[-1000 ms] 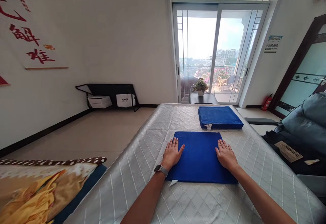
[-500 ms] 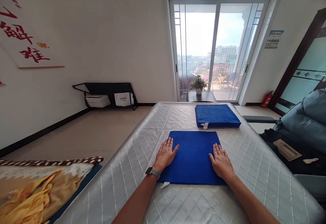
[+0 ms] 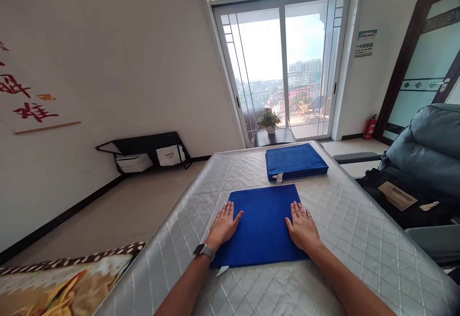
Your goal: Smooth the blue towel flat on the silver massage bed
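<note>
A folded blue towel [image 3: 264, 229] lies flat on a silver quilted table cover [image 3: 266, 292], a white tag at its near left corner. My left hand [image 3: 223, 226], with a watch on the wrist, rests flat along the towel's left edge, fingers straight and thumb out. Along the right edge lies my right hand [image 3: 302, 227], also flat with its thumb spread onto the cloth. Just beyond is a neat stack of folded blue towels [image 3: 296, 160], with white tags at its front left corner.
A potted plant [image 3: 269, 120] stands on a chair before the glass sliding door. To the right is a grey-blue armchair [image 3: 431, 138] with a black item and a brown card on it. A patterned blanket [image 3: 97, 277] lies at lower left. Boxes [image 3: 170, 155] sit by the wall.
The view has tilted and shifted slightly, so the room appears moved left. Both hands stay flat at the towel's two sides, and the towel looks unchanged.
</note>
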Tool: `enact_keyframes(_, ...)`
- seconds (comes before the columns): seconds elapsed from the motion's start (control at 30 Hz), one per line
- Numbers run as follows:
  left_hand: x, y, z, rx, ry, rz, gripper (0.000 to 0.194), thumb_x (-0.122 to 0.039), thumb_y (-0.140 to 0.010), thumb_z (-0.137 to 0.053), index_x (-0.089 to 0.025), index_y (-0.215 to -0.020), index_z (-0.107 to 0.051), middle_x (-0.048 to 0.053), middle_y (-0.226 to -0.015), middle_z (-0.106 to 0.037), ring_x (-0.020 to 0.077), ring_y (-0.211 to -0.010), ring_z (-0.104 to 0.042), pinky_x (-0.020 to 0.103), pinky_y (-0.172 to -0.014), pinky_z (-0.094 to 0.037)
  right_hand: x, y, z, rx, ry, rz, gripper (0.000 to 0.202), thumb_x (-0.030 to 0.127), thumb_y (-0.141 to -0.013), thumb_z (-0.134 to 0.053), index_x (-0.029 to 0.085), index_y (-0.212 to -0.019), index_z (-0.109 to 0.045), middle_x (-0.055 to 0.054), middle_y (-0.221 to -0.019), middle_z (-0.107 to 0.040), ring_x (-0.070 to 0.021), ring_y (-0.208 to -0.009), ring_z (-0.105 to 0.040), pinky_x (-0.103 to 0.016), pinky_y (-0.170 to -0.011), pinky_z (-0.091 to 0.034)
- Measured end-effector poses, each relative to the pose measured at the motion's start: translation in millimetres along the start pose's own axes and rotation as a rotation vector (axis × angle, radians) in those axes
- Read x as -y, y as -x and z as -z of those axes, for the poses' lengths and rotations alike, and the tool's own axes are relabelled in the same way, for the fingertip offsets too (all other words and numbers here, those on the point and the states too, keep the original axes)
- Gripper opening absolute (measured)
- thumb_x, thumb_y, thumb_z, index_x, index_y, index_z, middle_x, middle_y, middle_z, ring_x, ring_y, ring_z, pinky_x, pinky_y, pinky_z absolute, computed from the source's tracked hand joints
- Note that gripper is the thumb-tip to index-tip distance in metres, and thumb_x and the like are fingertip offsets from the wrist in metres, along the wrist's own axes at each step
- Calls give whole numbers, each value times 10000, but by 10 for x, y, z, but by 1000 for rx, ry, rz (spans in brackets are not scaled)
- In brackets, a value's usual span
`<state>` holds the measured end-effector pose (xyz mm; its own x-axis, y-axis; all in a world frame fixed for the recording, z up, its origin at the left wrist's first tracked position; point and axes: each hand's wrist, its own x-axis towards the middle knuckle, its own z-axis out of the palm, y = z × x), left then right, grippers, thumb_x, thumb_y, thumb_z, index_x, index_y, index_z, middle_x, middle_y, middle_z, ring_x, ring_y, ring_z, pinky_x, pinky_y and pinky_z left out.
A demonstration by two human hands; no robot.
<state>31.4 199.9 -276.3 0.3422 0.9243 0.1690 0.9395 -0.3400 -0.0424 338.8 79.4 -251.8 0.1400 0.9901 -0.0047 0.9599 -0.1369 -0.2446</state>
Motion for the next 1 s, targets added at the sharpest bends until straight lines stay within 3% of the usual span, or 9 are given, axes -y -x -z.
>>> enact_keyframes(0.1, -179, -91, 162, 63, -35, 119, 914, -685, -965, -127, 36, -1480, -350, 274, -1527, -356, 360, -1439, -324, 498, -1163, -263, -11, 0, -13, -11, -13, -6, 687, 462, -996, -198, 80, -1566, -166, -86, -1636, -100, -225, -1515, -78, -427, -1222, -40)
enact_keyframes(0.17, -453, -134, 281, 21, -37, 109, 945, -694, -961, -95, 60, -1460, -369, 292, -1518, -357, 363, -1439, -322, 502, -1172, -245, -15, -2, -22, -17, -14, -7, 685, 456, -995, -209, 79, -1565, -169, -93, -1633, -120, -224, -1515, -78, -432, -1223, -45)
enact_keyframes(0.37, -1711, -8, 467, 9, 219, -403, 759, -580, -1019, -61, -78, -1519, -333, 163, -1568, -350, 231, -1468, -288, 411, -1193, -265, -30, 17, -36, -27, 51, 33, 646, 368, -983, -246, 84, -1561, -189, -102, -1630, -136, -237, -1513, -86, -456, -1224, -82)
enact_keyframes(0.43, -2004, 66, 468, 26, 299, -494, 711, -543, -1034, -66, -101, -1537, -303, 136, -1587, -316, 210, -1480, -256, 399, -1199, -264, -39, 32, -36, -18, 90, 66, 639, 282, -953, -296, 113, -1563, -204, -88, -1635, -108, -242, -1514, -76, -453, -1224, -89)
enact_keyframes(0.5, -2129, 117, 450, 40, 341, -508, 693, -527, -1041, -74, -99, -1549, -272, 128, -1599, -284, 203, -1487, -231, 390, -1203, -263, -44, 40, -34, -8, 112, 80, 657, 227, -922, -327, 130, -1562, -216, -78, -1636, -85, -244, -1513, -70, -447, -1224, -97)
enact_keyframes(0.57, -2094, 141, 419, 42, 341, -492, 682, -518, -1045, -81, -101, -1553, -259, 128, -1599, -282, 203, -1487, -228, 393, -1205, -263, -38, 36, -28, -6, 108, 71, 651, 236, -928, -317, 120, -1561, -220, -80, -1635, -90, -243, -1514, -71, -449, -1223, -103)
enact_keyframes(0.67, -1841, 157, 368, 26, 279, -486, 666, -527, -1045, -111, -126, -1549, -281, 118, -1592, -303, 214, -1489, -224, 428, -1209, -252, -19, 14, -16, -17, 62, 40, 641, 340, -973, -262, 85, -1558, -210, -98, -1631, -128, -237, -1514, -73, -454, -1223, -93)
enact_keyframes(0.8, -1353, 213, 320, 31, 194, -378, 684, -562, -1035, -151, -131, -1545, -297, 108, -1598, -292, 227, -1490, -226, 440, -1207, -255, -2, -5, 0, -28, 10, 9, 682, 441, -989, -230, 63, -1557, -199, -108, -1627, -147, -229, -1514, -86, -441, -1222, -72)
enact_keyframes(1.0, -507, 415, 221, 60, 138, -140, 742, -606, -1017, -144, -108, -1552, -272, 119, -1605, -259, 253, -1489, -225, 469, -1209, -233, 16, 4, 8, -30, 30, 6, 679, 449, -993, -217, 72, -1557, -201, -94, -1626, -163, -225, -1512, -106, -432, -1221, -62)
